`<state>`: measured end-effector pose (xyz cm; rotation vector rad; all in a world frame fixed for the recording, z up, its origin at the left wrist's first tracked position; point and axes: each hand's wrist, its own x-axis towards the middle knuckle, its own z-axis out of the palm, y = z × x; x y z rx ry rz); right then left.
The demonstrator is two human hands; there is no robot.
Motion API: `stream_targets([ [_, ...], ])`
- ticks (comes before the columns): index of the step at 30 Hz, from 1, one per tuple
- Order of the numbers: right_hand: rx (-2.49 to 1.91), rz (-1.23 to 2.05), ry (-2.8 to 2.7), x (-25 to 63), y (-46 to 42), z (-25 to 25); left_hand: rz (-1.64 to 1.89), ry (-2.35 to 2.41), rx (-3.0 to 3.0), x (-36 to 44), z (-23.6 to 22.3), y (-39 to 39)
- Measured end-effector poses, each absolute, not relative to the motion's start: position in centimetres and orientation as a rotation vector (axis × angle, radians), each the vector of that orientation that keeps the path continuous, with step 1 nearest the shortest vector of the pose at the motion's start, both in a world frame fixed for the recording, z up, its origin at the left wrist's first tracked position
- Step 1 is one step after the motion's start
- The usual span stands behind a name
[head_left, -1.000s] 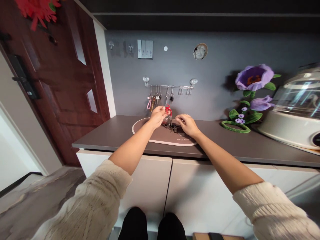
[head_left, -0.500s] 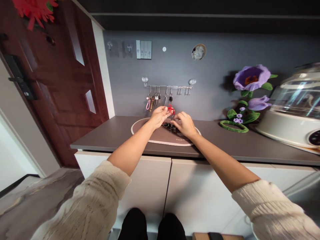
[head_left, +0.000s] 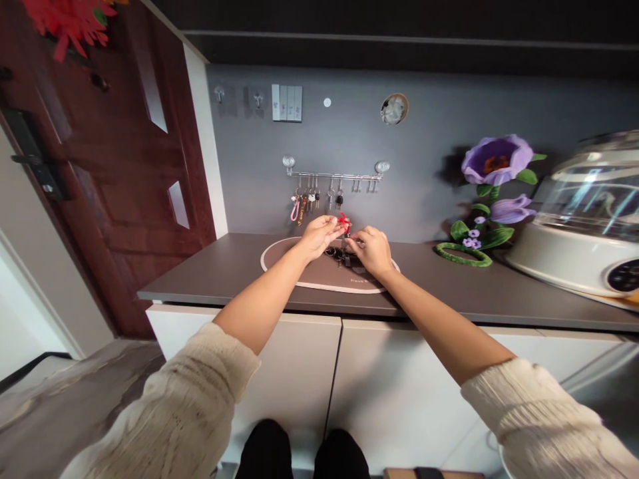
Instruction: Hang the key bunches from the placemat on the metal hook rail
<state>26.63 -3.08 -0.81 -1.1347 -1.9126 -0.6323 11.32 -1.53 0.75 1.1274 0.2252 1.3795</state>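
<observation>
My left hand [head_left: 322,236] pinches a small red keychain charm [head_left: 344,224] above the brown mat. Close on its right, my right hand [head_left: 372,247] is closed with thumb and fingers together at the metal part just below the charm. What exactly its fingertips grip is too small to make out; it seems to be the key ring end. Under both hands, a dark bunch of keys [head_left: 352,261] lies on the mat [head_left: 319,274], partly hidden by my fingers. Behind them, a clear hook rail [head_left: 334,175] on the wall carries several hanging keys [head_left: 312,198].
On the right of the counter [head_left: 439,293] stand a purple flower ornament [head_left: 499,163] and a cream appliance [head_left: 564,256] with a clear lid. Light switches [head_left: 287,103] are on the wall. A dark red door [head_left: 124,166] is at left.
Both hands stay together over the mat. The red charm has shifted slightly down and right, and the right hand has moved slightly right. The view has tilted a little.
</observation>
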Motion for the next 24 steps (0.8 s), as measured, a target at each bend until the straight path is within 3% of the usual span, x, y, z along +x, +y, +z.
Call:
stream_targets([
  [16,-0.959,-0.332,-1.764,26.95,-3.02,-0.66,1.532,0.517,0.942,11.08,1.23,-1.42],
  [24,-0.958,-0.31,-1.72,27.06,-3.09,-0.39,1.363,0.658,1.061,11.23,0.5,-1.27],
])
